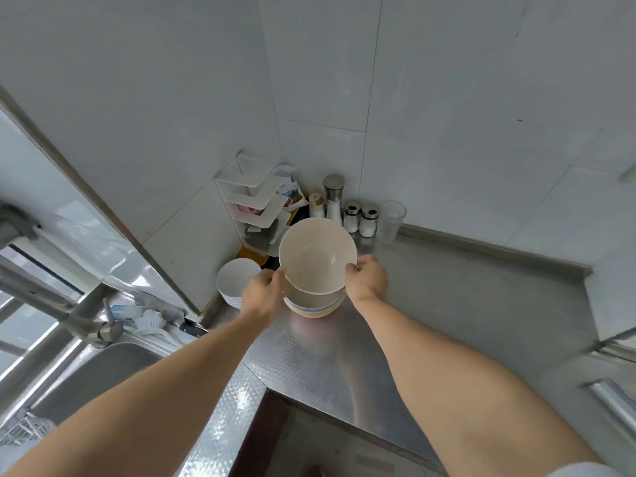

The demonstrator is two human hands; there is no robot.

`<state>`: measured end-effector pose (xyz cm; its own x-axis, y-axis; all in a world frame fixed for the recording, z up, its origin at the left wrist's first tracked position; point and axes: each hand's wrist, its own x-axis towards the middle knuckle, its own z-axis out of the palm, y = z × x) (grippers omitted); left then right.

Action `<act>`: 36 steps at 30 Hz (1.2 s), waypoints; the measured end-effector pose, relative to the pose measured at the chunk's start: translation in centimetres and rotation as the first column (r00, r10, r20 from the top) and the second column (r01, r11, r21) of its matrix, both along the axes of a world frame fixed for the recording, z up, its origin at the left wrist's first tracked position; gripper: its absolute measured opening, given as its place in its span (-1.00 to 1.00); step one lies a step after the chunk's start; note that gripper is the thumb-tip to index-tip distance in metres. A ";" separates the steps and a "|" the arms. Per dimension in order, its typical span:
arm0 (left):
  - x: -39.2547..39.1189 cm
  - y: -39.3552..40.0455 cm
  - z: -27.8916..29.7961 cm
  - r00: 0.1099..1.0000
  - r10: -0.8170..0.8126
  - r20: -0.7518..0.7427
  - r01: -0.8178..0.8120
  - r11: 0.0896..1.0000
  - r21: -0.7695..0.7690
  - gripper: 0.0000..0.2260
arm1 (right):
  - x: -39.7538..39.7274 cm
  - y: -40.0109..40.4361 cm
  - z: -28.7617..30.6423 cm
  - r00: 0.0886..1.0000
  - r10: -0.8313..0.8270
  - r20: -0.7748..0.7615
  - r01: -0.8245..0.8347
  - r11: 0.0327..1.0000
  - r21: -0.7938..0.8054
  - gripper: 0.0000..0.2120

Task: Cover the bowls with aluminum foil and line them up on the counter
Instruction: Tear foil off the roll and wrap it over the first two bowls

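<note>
A cream bowl [315,254] is tilted toward me, raised above a stack of pastel bowls [315,306] that stands on the steel counter [430,304]. My left hand [263,292] grips the cream bowl's left rim, and my right hand [367,278] grips its right rim. A second stack of white bowls [234,280] sits to the left, against the wall. No aluminum foil is visible.
A white corner rack [256,208] with packets stands in the corner. Shakers and jars [347,210] and a clear cup [390,220] line the back wall. The sink [96,376] and faucet [62,315] lie at the left. The counter's front edge cuts in below my arms.
</note>
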<state>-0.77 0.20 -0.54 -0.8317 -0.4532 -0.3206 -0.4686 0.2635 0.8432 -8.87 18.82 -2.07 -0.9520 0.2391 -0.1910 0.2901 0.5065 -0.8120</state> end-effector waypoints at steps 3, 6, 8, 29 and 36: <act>0.0 2.3 1.3 0.991 -0.115 -0.063 0.116 0.993 0.006 -0.69 | 0.8 3.1 -0.1 0.999 -0.001 -0.037 0.000 1.000 -0.016 -0.90; -0.4 5.8 1.3 0.955 -0.295 0.018 0.295 0.956 -0.004 -0.80 | 2.7 8.3 -2.1 0.997 -0.083 0.008 0.083 0.996 -0.024 -0.96; -0.6 8.5 0.1 0.901 -0.419 0.114 0.424 0.905 -0.027 -0.87 | 5.0 12.2 -4.0 0.983 -0.176 0.050 0.178 0.984 -0.031 -0.91; 3.9 27.1 -8.4 0.744 -0.456 0.489 0.508 0.861 0.031 -0.56 | 14.5 31.7 -7.9 0.927 0.071 0.369 -0.040 0.995 -0.090 -0.72; 2.9 30.8 -6.3 0.915 -0.319 0.246 0.401 0.774 -0.490 -0.38 | 14.7 46.2 -7.3 0.942 -0.152 0.301 -0.024 0.859 0.511 -0.47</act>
